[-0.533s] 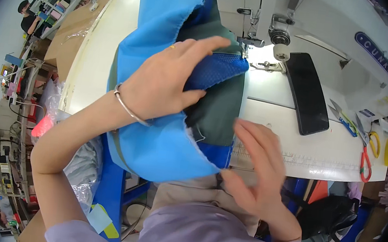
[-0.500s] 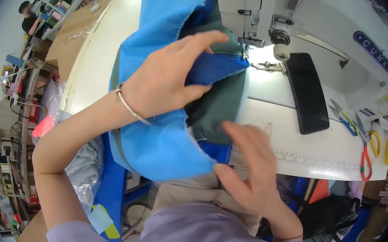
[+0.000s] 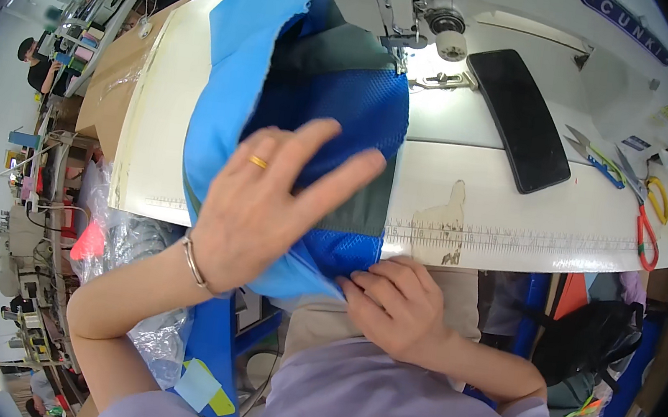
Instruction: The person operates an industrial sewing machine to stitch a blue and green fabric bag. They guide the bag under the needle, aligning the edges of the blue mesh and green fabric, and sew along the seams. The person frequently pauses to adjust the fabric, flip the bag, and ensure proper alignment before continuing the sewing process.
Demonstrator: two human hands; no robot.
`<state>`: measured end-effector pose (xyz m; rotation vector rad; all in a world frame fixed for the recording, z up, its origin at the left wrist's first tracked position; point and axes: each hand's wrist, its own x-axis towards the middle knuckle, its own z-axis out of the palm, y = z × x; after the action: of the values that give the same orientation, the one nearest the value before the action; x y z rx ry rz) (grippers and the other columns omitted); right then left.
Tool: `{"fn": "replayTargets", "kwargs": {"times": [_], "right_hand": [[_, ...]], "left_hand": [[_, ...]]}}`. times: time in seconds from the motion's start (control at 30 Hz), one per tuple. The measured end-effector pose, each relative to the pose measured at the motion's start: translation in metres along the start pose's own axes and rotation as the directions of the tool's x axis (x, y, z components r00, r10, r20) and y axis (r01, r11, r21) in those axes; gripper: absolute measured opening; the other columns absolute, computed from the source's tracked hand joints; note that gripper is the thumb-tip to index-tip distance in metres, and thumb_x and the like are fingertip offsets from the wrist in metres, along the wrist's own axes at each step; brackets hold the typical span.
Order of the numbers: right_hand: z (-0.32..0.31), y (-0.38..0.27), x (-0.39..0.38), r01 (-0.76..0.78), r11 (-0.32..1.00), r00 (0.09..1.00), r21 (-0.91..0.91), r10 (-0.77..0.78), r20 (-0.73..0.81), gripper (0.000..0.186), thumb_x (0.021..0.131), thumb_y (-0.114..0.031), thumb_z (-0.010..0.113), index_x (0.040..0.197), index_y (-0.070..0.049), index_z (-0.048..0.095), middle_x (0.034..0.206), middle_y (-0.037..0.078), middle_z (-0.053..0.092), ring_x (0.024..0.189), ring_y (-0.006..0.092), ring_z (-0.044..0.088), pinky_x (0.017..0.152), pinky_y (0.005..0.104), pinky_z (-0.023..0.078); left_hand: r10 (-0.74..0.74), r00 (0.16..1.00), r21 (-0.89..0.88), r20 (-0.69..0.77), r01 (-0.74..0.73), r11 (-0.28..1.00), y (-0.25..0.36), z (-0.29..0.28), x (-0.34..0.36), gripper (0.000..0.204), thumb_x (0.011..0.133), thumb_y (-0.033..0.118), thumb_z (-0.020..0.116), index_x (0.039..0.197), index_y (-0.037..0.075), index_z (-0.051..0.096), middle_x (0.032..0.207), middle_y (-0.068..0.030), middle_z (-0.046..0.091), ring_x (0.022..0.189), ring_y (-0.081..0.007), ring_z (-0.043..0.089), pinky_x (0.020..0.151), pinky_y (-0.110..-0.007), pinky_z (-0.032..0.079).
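Note:
A sewn fabric piece in light blue point(image 3: 230, 68) lies on the white sewing table, with a darker blue mesh panel point(image 3: 363, 115) and dark green strips point(image 3: 325, 54) exposed inside its fold. Its far part sits at the presser foot point(image 3: 402, 59) of a sewing machine. My left hand point(image 3: 264, 195), wearing a ring and a bangle, rests over the fold with fingers spread, touching the fabric. At the near edge of the table, the curled fingers of my right hand point(image 3: 395, 305) grip the fabric's near corner. The fingertips there are partly hidden.
A black phone point(image 3: 519, 119) lies right of the needle area. Beyond it are small snips point(image 3: 598, 159) and red-and-yellow-handled scissors point(image 3: 647, 216). A printed ruler point(image 3: 507, 238) runs along the front table edge. A black bag point(image 3: 591, 339) is below right; another person point(image 3: 39, 67) is far left.
My right hand has closed on the fabric's near corner. My left hand has come nearer to me, and the fabric is opened wider, showing more blue mesh. The view has shifted slightly.

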<state>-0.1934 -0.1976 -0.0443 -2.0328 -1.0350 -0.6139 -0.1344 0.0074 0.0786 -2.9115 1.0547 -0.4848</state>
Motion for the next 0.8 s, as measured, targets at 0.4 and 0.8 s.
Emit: {"fn": "replayTargets", "kwargs": {"times": [0.4,0.8], "right_hand": [[-0.027,-0.019,0.006,0.220,0.952,0.973,-0.214,-0.198,0.120,0.020,0.081,-0.013,0.066,0.092,0.002,0.073,0.099,0.015,0.072,0.096,0.0272,0.070,0.061,0.0280,0.050],[-0.051,-0.024,0.057,0.348,0.920,0.937,-0.183,-0.348,0.034,0.028,0.077,-0.022,0.063,0.074,0.005,0.068,0.079,0.017,0.067,0.082,0.0315,0.066,0.065,0.0332,0.048]], "left_hand": [[0.138,0.990,-0.081,0.017,-0.136,0.987,0.001,-0.001,0.013,0.027,0.069,0.008,0.082,0.092,0.005,0.070,0.087,-0.0082,0.065,0.072,-0.0260,0.064,0.058,-0.035,0.049],[0.166,0.957,-0.481,0.237,-0.033,0.876,-0.012,-0.003,0.018,0.021,0.080,0.007,0.068,0.100,0.000,0.070,0.083,-0.0149,0.070,0.080,-0.0324,0.070,0.077,-0.042,0.055]]}}
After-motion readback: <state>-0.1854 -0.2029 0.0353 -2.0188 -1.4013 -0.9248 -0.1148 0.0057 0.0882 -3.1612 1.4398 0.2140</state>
